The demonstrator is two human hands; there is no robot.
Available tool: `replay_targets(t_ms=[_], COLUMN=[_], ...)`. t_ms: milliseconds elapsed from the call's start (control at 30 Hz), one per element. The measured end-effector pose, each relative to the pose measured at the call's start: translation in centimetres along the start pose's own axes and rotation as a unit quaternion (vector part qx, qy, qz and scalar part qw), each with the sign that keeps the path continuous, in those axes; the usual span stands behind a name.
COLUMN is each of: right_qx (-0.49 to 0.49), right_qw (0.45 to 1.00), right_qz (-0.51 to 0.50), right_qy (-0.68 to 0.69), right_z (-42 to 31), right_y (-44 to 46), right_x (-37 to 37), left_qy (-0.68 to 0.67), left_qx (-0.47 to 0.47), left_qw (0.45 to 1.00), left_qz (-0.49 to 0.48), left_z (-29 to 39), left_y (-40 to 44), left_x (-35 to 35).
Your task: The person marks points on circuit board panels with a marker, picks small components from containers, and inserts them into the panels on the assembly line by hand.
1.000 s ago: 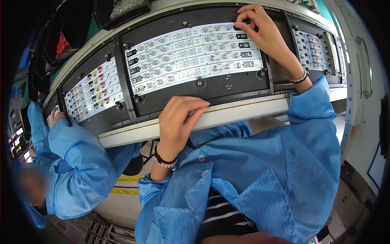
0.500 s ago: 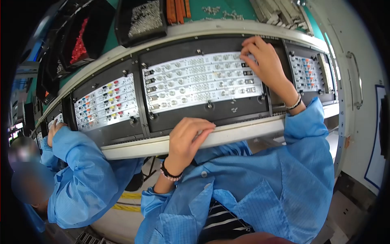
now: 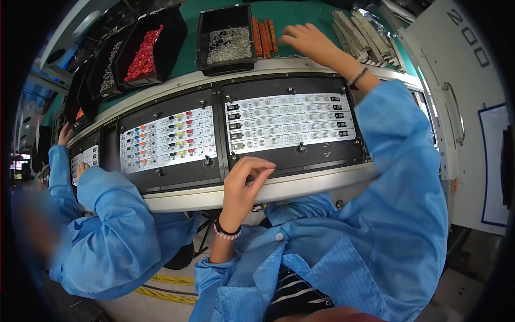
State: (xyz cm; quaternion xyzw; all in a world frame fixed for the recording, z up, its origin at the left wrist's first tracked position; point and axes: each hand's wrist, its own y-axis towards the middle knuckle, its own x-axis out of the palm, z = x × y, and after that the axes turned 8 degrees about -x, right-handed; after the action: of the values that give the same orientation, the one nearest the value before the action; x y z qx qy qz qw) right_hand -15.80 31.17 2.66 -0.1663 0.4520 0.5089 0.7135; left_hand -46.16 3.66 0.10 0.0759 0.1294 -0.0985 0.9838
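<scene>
My left hand [image 3: 242, 185] hovers at the front rail of the black carrier frame [image 3: 257, 174], thumb and fingertips pinched together; whatever is between them is too small to make out. My right hand [image 3: 314, 45] is stretched over the green mat [image 3: 292, 12], right of several orange strips [image 3: 264, 37]. Its fingers are apart, and I see nothing in them. In front of me the frame holds a panel of white circuit boards [image 3: 289, 121] with round clear parts and black connectors. A few tiny loose pieces [image 3: 326, 150] lie on the frame below the boards.
Black bins hold small metal parts [image 3: 228, 45] and red parts [image 3: 145, 56]. Grey bars [image 3: 365, 37] are stacked at the back right. Another board panel [image 3: 166, 137] sits to the left, where a co-worker in a blue sleeve [image 3: 115, 198] works. A white cabinet [image 3: 461, 70] stands right.
My right hand has moved from the right end of the boards to the mat behind the frame. My left hand stays pinched near the rail. The view has shifted, showing more of the bins.
</scene>
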Motion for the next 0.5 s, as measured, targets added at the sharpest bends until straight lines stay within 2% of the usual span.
replay_targets(t_ms=[167,267,500], right_qx=[-0.155,-0.206,-0.273], right_qw=[0.987,0.975,0.956], right_qz=[-0.012,-0.03,0.009], right_qy=[-0.039,-0.073,-0.104], right_z=[1.8,2.1,3.3], right_y=[2.6,3.3,3.1], right_x=[2.1,2.5,3.0], left_qy=[-0.021,-0.028,-0.023], left_qx=[-0.023,-0.034,-0.024], left_qw=[0.999,0.999,0.999], left_qz=[-0.004,-0.014,-0.009], left_z=[-0.4,-0.3,-0.3], left_y=[-0.2,-0.1,-0.1], left_x=[-0.5,-0.5,-0.6])
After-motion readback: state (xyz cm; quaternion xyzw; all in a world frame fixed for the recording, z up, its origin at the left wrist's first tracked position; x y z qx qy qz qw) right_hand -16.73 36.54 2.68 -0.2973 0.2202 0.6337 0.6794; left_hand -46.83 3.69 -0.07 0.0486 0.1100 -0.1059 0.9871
